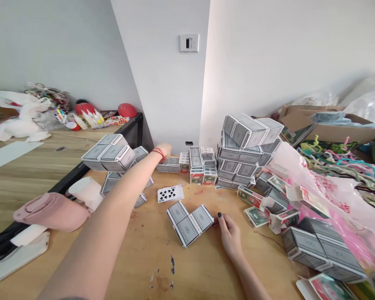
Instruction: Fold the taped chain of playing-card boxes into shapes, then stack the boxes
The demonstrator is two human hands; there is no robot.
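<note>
My left hand point(165, 151), with a red string round its wrist, reaches to the back of the table. It is over a low block of grey-backed playing cards point(168, 166); its fingers are hidden, so I cannot tell whether it grips anything. My right hand point(230, 235) rests on the tabletop, thumb and fingers loosely apart. Its fingertips are at the right corner of an L-shaped block of grey-backed card stacks point(189, 227), perhaps touching it. Behind that block lies a loose pile of cards, face up, with a ten of spades point(170, 194) on top.
A tall pile of card blocks point(239, 146) stands back right, beside card boxes point(196, 176). More card blocks point(109, 154) are at left, near a pink visor point(54, 211). Opened card boxes point(284, 220), pink plastic point(325, 187) and another card block point(323, 248) cover the right side.
</note>
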